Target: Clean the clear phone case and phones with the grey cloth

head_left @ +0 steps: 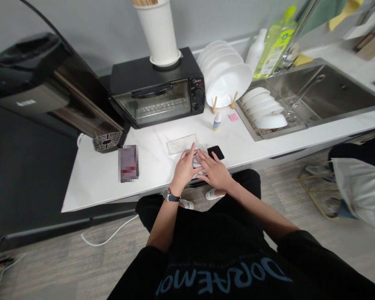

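Your left hand (183,168) and right hand (215,170) lie flat, fingers together, on a crumpled clear wrapper (199,155). It sits under both sets of fingertips, equally near each; the clear tray (181,144) lies just beyond.

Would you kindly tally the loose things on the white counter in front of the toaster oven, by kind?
Clear plastic tray: 1
Black phone: 1
Small white bottle: 1
Pink sticky pad: 1
Blurred dark card: 1
Crinkled clear wrapper under the left hand and right hand: 1
Total: 6
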